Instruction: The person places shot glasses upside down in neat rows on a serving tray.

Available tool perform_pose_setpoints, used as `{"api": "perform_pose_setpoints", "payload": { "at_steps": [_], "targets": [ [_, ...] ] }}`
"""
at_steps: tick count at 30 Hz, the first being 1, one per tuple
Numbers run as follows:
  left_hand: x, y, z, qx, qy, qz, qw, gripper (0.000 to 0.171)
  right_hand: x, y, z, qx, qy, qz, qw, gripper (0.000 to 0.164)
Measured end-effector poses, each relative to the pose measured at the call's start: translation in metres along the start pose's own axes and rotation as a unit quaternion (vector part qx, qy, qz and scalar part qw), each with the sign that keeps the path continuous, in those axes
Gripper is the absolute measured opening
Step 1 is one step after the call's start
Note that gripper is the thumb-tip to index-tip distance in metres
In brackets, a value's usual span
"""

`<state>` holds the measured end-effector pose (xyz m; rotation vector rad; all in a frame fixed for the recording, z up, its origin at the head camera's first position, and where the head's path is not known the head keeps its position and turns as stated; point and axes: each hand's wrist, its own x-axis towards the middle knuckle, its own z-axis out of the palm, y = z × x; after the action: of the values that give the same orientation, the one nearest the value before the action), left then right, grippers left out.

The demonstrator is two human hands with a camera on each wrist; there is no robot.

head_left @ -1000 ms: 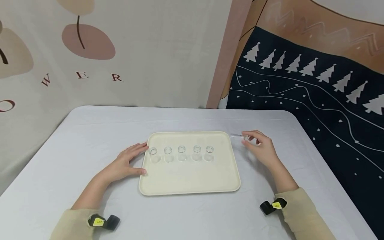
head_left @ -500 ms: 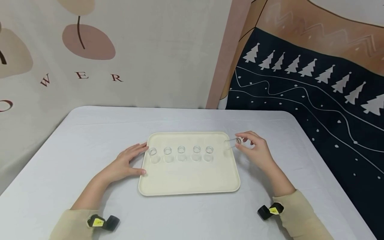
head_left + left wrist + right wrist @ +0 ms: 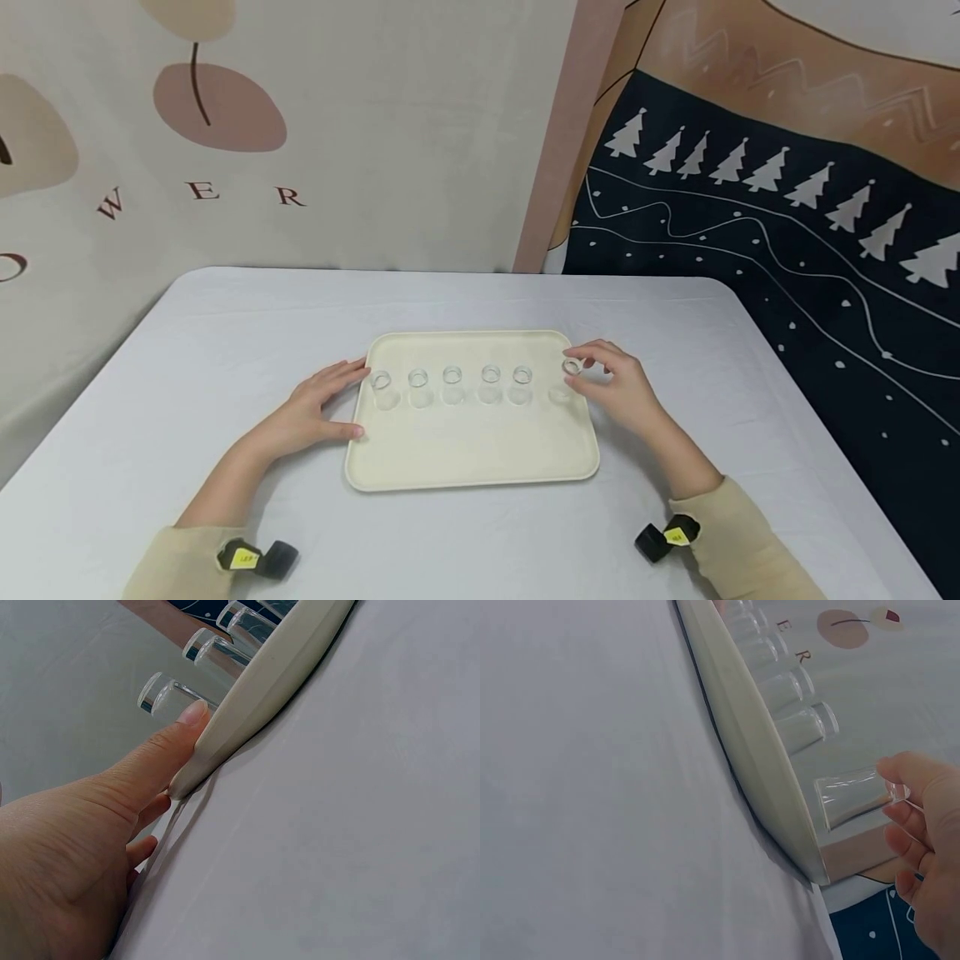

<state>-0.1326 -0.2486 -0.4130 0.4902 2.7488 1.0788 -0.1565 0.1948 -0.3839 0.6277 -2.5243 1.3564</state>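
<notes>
On the cream tray [image 3: 472, 454] several small clear glass bottles stand upright in a row, among them one at the left end [image 3: 385, 392] and one [image 3: 521, 386] further right. My right hand [image 3: 618, 383] pinches a matching glass bottle [image 3: 851, 796] by its neck between thumb and fingers, at the tray's right end. That bottle is upright, its base close over the tray or on it. My left hand [image 3: 303, 414] rests against the tray's left edge, fingers spread and fairly straight, the thumb [image 3: 169, 750] touching the rim beside the end bottle.
A white cloth covers the table [image 3: 450, 550] around the tray. Behind the table hang a pale printed curtain [image 3: 405, 142] and a dark cloth with white trees [image 3: 720, 217]. Each wrist wears a small black camera, the left one [image 3: 258, 557] low over the cloth.
My right hand has moved left from beside the tray to over its right end, turning the bottle from lying sideways to upright. The left hand has stayed at the tray's edge.
</notes>
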Motion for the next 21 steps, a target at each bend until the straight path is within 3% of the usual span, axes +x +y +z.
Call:
{"api": "perform_pose_setpoints", "payload": {
  "at_steps": [21],
  "targets": [
    [-0.001,0.001,0.0,0.0,-0.001,0.0,1.0,0.094,-0.004,0.009,0.014,-0.01,-0.033,0.014,0.999,0.031]
  ]
}}
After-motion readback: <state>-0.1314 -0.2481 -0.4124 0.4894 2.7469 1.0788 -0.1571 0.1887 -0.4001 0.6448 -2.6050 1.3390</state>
